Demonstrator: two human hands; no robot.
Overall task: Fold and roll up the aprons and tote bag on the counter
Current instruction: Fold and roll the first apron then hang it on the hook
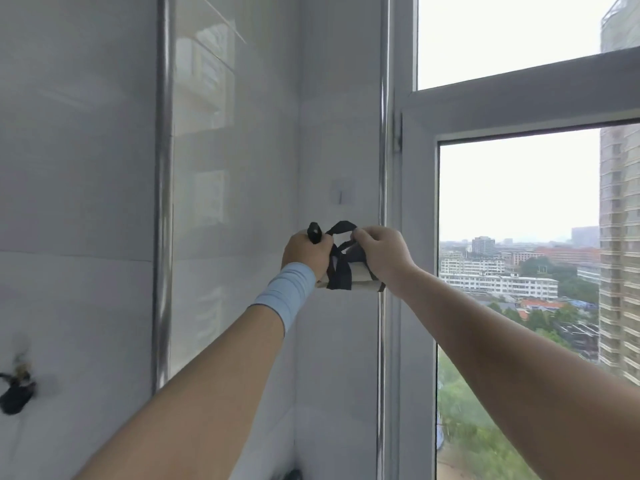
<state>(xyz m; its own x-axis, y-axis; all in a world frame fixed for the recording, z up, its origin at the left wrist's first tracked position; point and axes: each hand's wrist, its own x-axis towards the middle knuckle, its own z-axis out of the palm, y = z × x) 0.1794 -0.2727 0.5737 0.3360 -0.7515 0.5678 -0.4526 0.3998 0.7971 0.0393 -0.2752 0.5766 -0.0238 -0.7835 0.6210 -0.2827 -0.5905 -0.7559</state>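
Both my arms are stretched up in front of the tiled wall. Between my hands is a rolled-up beige cloth bundle (360, 271) wrapped with a black strap (341, 271). My left hand (306, 252), with a light blue wristband, grips the bundle's left end, and a black strap end pokes out above its fist. My right hand (382, 251) pinches a loop of the black strap (343, 227) above the roll and covers the bundle's right end. A small clear adhesive hook (341, 195) sits on the wall just above the bundle. The counter is out of view.
White glossy wall tiles (86, 202) fill the left, with a vertical metal pipe (163, 202). A white window frame (415, 237) stands at the right with city buildings outside. A dark fitting (15, 393) sticks out of the wall at lower left.
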